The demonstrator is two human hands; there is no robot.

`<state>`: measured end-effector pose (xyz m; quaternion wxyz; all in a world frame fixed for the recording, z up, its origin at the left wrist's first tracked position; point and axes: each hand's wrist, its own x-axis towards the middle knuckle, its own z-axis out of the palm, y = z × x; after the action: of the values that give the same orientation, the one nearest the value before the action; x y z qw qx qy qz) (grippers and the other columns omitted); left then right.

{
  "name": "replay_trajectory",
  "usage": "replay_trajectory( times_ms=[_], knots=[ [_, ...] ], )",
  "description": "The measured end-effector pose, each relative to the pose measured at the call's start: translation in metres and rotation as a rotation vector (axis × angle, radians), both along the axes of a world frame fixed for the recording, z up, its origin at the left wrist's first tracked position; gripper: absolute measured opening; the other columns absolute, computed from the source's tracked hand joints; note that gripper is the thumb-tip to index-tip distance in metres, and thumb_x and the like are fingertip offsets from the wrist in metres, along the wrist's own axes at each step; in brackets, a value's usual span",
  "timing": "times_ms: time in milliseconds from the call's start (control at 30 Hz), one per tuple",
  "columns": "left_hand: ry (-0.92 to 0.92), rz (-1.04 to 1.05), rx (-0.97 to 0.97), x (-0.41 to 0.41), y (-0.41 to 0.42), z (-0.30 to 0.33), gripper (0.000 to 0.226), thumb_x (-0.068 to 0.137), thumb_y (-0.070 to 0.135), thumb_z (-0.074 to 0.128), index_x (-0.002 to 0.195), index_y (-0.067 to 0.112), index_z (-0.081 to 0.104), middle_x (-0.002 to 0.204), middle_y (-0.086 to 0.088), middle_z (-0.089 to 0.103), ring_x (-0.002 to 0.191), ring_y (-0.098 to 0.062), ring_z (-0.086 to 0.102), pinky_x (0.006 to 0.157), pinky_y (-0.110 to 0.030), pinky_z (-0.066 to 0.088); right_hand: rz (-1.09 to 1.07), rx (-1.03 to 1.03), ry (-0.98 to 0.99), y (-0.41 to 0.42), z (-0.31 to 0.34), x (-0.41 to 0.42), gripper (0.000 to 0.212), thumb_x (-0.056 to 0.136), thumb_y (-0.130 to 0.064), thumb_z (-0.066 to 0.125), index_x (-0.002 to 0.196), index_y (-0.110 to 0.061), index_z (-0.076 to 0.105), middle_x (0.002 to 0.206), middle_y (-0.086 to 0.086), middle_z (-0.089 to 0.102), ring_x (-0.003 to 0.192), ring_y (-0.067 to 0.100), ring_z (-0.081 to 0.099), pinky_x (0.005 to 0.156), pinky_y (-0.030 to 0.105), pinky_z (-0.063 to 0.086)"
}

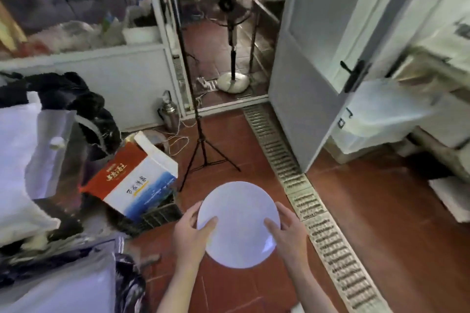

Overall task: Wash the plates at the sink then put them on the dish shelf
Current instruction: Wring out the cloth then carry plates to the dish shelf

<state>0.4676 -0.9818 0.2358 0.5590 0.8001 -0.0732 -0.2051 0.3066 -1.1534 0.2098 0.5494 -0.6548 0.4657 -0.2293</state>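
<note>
A round white plate (239, 223) with a plain, unpatterned face is held roughly level, face up, above a red-tiled floor. The left hand (192, 234) grips its left rim and the right hand (287, 232) its right rim, thumbs lying on top. Its surface looks clean, though glare makes that uncertain.

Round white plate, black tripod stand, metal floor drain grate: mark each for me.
Round white plate (237, 221), head view, bare centre.
Black tripod stand (201, 134), head view, lower pole.
Metal floor drain grate (330, 241), head view, slatted middle.

White plate (239, 221); red-brown tiled floor (368, 211); red, white, blue box (137, 183).
</note>
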Motion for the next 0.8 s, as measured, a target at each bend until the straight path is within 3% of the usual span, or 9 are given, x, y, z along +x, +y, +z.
replay_trajectory(
  times_ms=[167, 300, 367, 433, 533, 600, 700, 800],
  knots=[
    [-0.001, -0.119, 0.026, -0.054, -0.107, -0.005, 0.052, 0.077, 0.025, 0.088, 0.126, 0.034, 0.071, 0.111, 0.023, 0.075, 0.103, -0.003, 0.071, 0.085, -0.043, 0.061, -0.147, 0.003, 0.025, -0.089, 0.0, -0.074, 0.049, 0.083, -0.014, 0.085, 0.129, -0.022, 0.072, 0.123, -0.01, 0.073, 0.108, 0.016, 0.072, 0.093, 0.05, 0.06],
    [-0.021, -0.18, -0.015, -0.1, -0.191, -0.003, 0.054, 0.077, 0.018, 0.089, 0.126, 0.028, 0.072, 0.11, 0.017, 0.075, 0.1, 0.003, 0.069, 0.087, -0.041, 0.06, -0.221, -0.027, 0.028, -0.154, 0.005, -0.126, 0.049, 0.084, -0.017, 0.084, 0.129, -0.03, 0.069, 0.12, -0.013, 0.072, 0.105, 0.024, 0.072, 0.088, 0.051, 0.06],
    [-0.013, -0.229, -0.029, -0.125, -0.234, -0.001, 0.054, 0.075, 0.012, 0.089, 0.125, 0.026, 0.072, 0.108, 0.016, 0.076, 0.099, 0.004, 0.07, 0.084, -0.037, 0.059, -0.28, -0.016, -0.002, -0.184, 0.005, -0.157, 0.051, 0.085, -0.014, 0.083, 0.133, -0.025, 0.068, 0.12, -0.017, 0.07, 0.107, 0.024, 0.071, 0.09, 0.05, 0.06],
    [-0.004, -0.298, -0.043, -0.15, -0.275, 0.0, 0.054, 0.075, 0.008, 0.089, 0.123, 0.024, 0.073, 0.107, 0.013, 0.077, 0.097, 0.002, 0.072, 0.079, -0.03, 0.056, -0.357, -0.004, -0.039, -0.211, 0.008, -0.192, 0.051, 0.086, -0.008, 0.081, 0.134, -0.02, 0.067, 0.12, -0.023, 0.066, 0.111, 0.018, 0.069, 0.091, 0.04, 0.058],
    [-0.001, -0.409, -0.056, -0.19, -0.333, 0.006, 0.052, 0.074, 0.004, 0.089, 0.12, 0.024, 0.073, 0.105, 0.012, 0.078, 0.091, 0.005, 0.072, 0.076, -0.028, 0.056, -0.464, -0.012, -0.028, -0.244, 0.009, -0.243, 0.055, 0.086, -0.005, 0.08, 0.138, -0.018, 0.064, 0.125, -0.013, 0.065, 0.109, 0.001, 0.064, 0.082, 0.011, 0.048],
    [-0.01, -0.495, -0.047, -0.214, -0.366, 0.008, 0.051, 0.074, 0.004, 0.089, 0.117, 0.027, 0.073, 0.103, 0.012, 0.078, 0.091, 0.003, 0.072, 0.078, -0.032, 0.058, -0.544, 0.011, -0.048, -0.259, 0.002, -0.273, 0.055, 0.086, -0.003, 0.079, 0.137, -0.016, 0.064, 0.127, -0.009, 0.065, 0.102, -0.013, 0.06, 0.075, 0.004, 0.048],
    [-0.017, -0.64, -0.025, -0.248, -0.414, 0.005, 0.052, 0.075, 0.004, 0.089, 0.122, 0.023, 0.074, 0.107, 0.006, 0.079, 0.097, -0.006, 0.074, 0.082, -0.034, 0.06, -0.694, 0.039, -0.053, -0.275, -0.005, -0.313, 0.054, 0.085, -0.003, 0.081, 0.135, -0.015, 0.066, 0.126, -0.009, 0.067, 0.106, -0.006, 0.063, 0.087, 0.02, 0.053],
    [-0.006, -0.788, -0.02, -0.287, -0.461, -0.001, 0.055, 0.075, 0.001, 0.087, 0.125, 0.017, 0.072, 0.111, 0.002, 0.078, 0.103, -0.013, 0.073, 0.075, -0.018, 0.058, -0.86, 0.065, -0.048, -0.288, -0.012, -0.352, 0.054, 0.082, -0.006, 0.083, 0.131, -0.023, 0.068, 0.127, -0.011, 0.068, 0.115, 0.013, 0.066, 0.1, 0.044, 0.056]
  ],
)
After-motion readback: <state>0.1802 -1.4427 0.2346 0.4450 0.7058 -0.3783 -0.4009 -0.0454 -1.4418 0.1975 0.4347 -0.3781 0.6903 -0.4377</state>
